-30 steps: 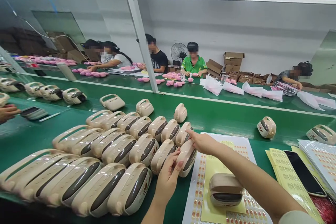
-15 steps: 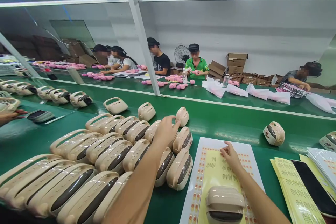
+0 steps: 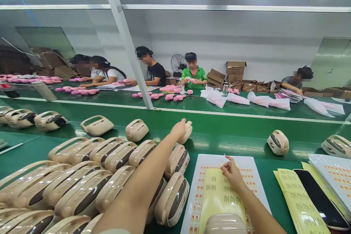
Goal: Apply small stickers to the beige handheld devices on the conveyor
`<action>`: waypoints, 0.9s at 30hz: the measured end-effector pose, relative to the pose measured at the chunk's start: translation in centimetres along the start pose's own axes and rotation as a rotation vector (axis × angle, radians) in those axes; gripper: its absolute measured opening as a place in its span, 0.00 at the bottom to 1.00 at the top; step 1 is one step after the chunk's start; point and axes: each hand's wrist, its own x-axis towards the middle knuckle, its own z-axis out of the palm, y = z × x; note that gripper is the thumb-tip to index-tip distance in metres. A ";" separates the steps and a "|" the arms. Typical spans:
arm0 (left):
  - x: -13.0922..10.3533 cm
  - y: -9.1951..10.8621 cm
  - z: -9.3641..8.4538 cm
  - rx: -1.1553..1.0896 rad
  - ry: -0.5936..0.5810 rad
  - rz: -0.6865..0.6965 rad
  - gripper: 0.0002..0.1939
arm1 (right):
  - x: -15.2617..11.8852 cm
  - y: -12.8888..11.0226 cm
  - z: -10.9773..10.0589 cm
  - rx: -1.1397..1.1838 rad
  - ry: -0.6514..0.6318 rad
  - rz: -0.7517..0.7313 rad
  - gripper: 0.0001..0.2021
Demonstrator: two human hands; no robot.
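My left hand point(image 3: 179, 128) is stretched far forward, its fingers closed on a small beige plastic housing with a carry handle point(image 3: 187, 134) at the edge of the green belt. My right hand point(image 3: 230, 170) hovers over a yellow label sheet point(image 3: 211, 193), its fingertips pinched together. A tiny pale tip sticks up from that pinch, too small to name. Beneath the yellow sheet lies a white sheet of orange stickers point(image 3: 192, 204). Another beige housing point(image 3: 226, 223) rests on the yellow sheet near me, partly cut off by the frame.
Rows of beige housings with dark windows point(image 3: 172, 199) fill the left side. More housings point(image 3: 278, 142) stand on the belt. At right lie folded yellow label sheets point(image 3: 298, 197), a black phone point(image 3: 320, 199) and a sticker stack point(image 3: 333, 170). Several people work across the belt.
My left hand has closed round the small housing on the belt, which now looks tilted. The view has swung left to right, and my right hand keeps its pinch over the sheets.
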 end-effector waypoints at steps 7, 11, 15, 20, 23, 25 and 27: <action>-9.0 5.6 2.9 -0.207 -0.154 0.242 0.16 | 2.2 -8.3 1.5 0.296 -0.014 0.005 0.31; -13.6 7.0 3.0 -0.395 -0.270 0.347 0.06 | 1.6 -13.0 2.3 0.457 0.045 -0.084 0.27; -15.4 6.1 1.2 -0.527 -0.236 0.388 0.12 | -0.3 -14.5 1.3 0.592 0.133 -0.016 0.27; -16.5 3.4 1.4 -0.995 -0.400 -0.023 0.33 | -1.4 -15.2 0.8 0.547 0.124 0.018 0.23; -18.0 2.5 2.7 -1.238 -0.598 -0.283 0.34 | -1.0 -15.6 1.3 0.425 0.040 -0.004 0.27; -18.8 2.3 3.0 -1.354 -0.567 -0.330 0.29 | -0.6 -15.3 1.5 0.243 -0.033 -0.023 0.25; -19.1 2.4 2.9 -1.444 -0.520 -0.282 0.29 | -0.2 -13.9 1.3 0.068 -0.066 0.001 0.19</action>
